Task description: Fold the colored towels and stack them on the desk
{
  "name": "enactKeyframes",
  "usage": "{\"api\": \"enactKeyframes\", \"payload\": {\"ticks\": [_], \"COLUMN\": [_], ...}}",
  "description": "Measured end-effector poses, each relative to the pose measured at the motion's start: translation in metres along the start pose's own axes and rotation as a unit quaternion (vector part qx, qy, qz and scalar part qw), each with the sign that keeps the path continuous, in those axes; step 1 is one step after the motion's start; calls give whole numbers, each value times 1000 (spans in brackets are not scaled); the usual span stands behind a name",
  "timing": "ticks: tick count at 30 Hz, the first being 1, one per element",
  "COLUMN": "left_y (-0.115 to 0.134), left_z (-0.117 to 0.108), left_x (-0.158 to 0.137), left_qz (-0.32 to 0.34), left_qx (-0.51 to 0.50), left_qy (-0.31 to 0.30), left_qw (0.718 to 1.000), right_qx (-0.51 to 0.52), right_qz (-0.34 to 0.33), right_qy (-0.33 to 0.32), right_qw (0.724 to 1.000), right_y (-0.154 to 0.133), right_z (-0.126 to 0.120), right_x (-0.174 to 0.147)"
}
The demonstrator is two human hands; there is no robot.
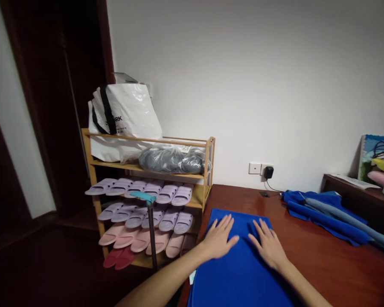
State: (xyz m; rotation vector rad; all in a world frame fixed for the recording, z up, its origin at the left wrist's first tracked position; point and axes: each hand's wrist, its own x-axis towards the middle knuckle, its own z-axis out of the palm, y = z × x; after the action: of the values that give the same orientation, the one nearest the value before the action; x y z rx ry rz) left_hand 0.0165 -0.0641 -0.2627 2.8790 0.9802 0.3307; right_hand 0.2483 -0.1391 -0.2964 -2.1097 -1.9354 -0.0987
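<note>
A blue cloth (240,277) lies flat along the left side of the reddish-brown table (323,264), its far edge short of the wall. Palm down with fingers spread, my left hand (218,239) rests on the cloth's upper left part. My right hand (269,244) lies on its right edge, fingers stretched out as well. Neither hand grips anything. Near the cloth's lower left edge a small white tag (192,277) sticks out. The cloth's near end runs out of the picture.
Left of the table stands a wooden shoe rack (208,170) with rows of slippers (166,194), a white bag (131,111) and a plastic-wrapped grey bundle (173,160). A blue-topped pole (152,234) stands before it. Crumpled blue cloth (323,217) and a plugged-in adapter (268,172) are at right.
</note>
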Motion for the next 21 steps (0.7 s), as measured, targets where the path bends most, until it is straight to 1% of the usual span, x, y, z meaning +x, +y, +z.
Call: {"api": "enactKeyframes", "payload": {"ticks": [1, 3, 4, 6, 8, 10, 13, 15, 17, 19, 21], "left_y": [6, 15, 19, 26, 32, 36, 37, 35, 33, 32, 32], "left_z": [0, -2, -4, -11, -18, -22, -23, -22, -21, -22, -25], "left_x": [-11, -28, -33, -41, -51, -65, -83, -86, -82, -76, -76], "left_qz": [18, 29, 25, 20, 35, 66, 97, 96, 87, 75, 63], "left_qx": [-11, -22, -24, -29, -41, -60, -86, -91, -88, -83, -76], "left_qy": [-30, -74, -80, -73, -71, -90, -103, -94, -95, -99, -88], "left_qw": [999, 997, 996, 997, 996, 992, 986, 987, 988, 989, 991], "right_qx": [7, 19, 23, 27, 39, 57, 69, 64, 61, 58, 55], "right_qz": [-2, -9, -9, 1, 2, -16, -59, -77, -83, -80, -71], "right_qy": [-17, -52, -63, -69, -67, -80, -125, -134, -123, -117, -108], "right_qw": [1000, 998, 998, 997, 997, 995, 988, 986, 987, 988, 990], "right_y": [-3, -7, -9, -14, -21, -29, -38, -41, -42, -42, -41], "right_z": [1, 0, -2, -9, -16, -21, -21, -21, -21, -24, -28], "right_x": [-9, -22, -26, -34, -46, -65, -91, -97, -94, -88, -85]}}
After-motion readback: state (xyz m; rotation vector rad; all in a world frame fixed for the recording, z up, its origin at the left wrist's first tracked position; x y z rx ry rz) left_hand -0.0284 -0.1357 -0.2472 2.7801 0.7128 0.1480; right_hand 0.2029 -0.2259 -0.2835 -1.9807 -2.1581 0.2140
